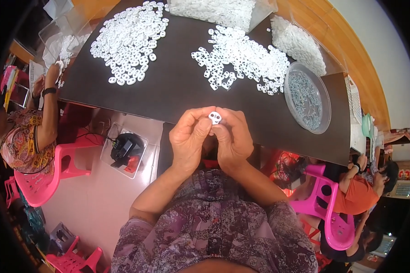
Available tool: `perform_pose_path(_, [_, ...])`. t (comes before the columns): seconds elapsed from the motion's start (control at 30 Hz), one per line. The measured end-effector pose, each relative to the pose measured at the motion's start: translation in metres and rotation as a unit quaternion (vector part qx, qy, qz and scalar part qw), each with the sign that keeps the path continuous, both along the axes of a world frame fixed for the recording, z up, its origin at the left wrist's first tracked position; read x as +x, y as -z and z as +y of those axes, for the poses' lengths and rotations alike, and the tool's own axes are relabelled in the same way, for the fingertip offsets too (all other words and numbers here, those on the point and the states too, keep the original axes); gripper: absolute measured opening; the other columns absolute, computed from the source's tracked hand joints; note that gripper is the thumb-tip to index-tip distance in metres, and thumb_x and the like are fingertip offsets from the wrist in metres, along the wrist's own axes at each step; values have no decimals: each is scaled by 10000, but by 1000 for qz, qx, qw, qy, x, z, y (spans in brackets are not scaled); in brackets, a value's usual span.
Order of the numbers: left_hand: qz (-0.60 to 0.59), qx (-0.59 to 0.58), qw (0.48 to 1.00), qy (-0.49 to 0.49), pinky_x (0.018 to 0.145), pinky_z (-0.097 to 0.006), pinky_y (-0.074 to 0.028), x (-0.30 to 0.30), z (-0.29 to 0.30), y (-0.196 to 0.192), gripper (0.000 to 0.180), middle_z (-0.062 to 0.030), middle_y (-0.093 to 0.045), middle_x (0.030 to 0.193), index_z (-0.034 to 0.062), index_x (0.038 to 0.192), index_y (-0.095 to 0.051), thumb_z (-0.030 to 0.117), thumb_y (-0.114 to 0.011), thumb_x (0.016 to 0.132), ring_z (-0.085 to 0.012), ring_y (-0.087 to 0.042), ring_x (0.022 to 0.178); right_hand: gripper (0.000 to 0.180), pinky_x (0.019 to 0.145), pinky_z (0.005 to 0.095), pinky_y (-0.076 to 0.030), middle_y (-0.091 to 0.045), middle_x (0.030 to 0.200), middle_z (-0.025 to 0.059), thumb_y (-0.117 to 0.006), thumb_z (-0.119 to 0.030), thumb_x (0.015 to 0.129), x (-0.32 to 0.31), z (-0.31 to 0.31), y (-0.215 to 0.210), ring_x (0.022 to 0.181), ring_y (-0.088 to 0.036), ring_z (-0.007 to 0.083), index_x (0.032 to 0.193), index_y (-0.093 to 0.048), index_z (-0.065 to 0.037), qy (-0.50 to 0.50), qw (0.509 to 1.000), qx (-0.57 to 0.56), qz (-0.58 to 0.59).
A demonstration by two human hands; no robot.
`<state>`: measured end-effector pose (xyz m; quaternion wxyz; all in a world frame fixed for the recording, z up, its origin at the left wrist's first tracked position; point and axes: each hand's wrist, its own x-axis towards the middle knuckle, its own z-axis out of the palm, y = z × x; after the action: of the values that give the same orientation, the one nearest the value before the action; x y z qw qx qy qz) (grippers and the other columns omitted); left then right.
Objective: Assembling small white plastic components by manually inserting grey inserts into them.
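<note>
A small white plastic piece with two holes (pixel 215 118) is pinched between both hands, just in front of the dark table's near edge. My left hand (pixel 189 136) grips it from the left with thumb and fingers. On its other side my right hand (pixel 234 137) closes on it the same way. Beyond the hands lies a spread pile of squarish white two-holed pieces (pixel 246 57). Farther left is a pile of oval white two-holed pieces (pixel 130 38). To the right stands a round clear tub (pixel 324 123) of small metal hooks or screws (pixel 307 102).
A clear bin of white pieces (pixel 214 10) stands at the back of the dark table (pixel 168 86), another heap (pixel 298 45) right of it. Pink plastic chairs (pixel 73 161) stand either side. Co-workers sit at left (pixel 27 136) and right (pixel 357 191). A floor box (pixel 123 150) holds black gear.
</note>
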<state>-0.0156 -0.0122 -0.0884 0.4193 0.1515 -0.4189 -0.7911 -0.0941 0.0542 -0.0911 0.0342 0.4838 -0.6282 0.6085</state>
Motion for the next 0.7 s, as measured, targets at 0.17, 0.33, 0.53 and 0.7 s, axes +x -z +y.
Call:
perform_pose_path(0.17, [-15, -58, 997, -42, 769, -210, -432, 2, 1, 4, 210, -30, -595, 919, -25, 1042, -591, 118, -589, 889, -80, -537, 844, 263, 667, 233, -466, -568, 977, 128, -545, 93, 819, 3, 0, -2, 773, -550, 151, 1079, -558, 55, -8, 1000, 9, -3])
perform_pose_path(0.33, [-40, -114, 988, -95, 721, -191, -414, -2, 6, 4, 192, -2, -557, 869, -24, 1023, -596, 125, -572, 903, -64, -501, 792, 252, 659, 241, -465, -576, 960, 131, -544, 85, 822, 4, -3, -3, 767, -552, 162, 1072, -562, 58, 9, 999, 0, 40])
perform_pose_path(0.53, [-68, -155, 977, -132, 637, -192, -423, -3, 7, 9, 153, -5, -547, 814, -24, 998, -593, 94, -551, 909, -63, -503, 713, 243, 600, 279, -435, -593, 898, 122, -626, -3, 784, 5, -6, -2, 704, -521, 209, 1016, -581, 50, 15, 1000, -17, 22])
perform_pose_path(0.7, [-85, -185, 965, -163, 600, -198, -422, -6, 6, 11, 136, -18, -543, 781, -17, 971, -595, 96, -561, 903, -69, -502, 678, 215, 591, 282, -432, -588, 879, 119, -617, -10, 797, 3, -9, 0, 702, -519, 210, 1002, -580, 46, 17, 998, -38, 38])
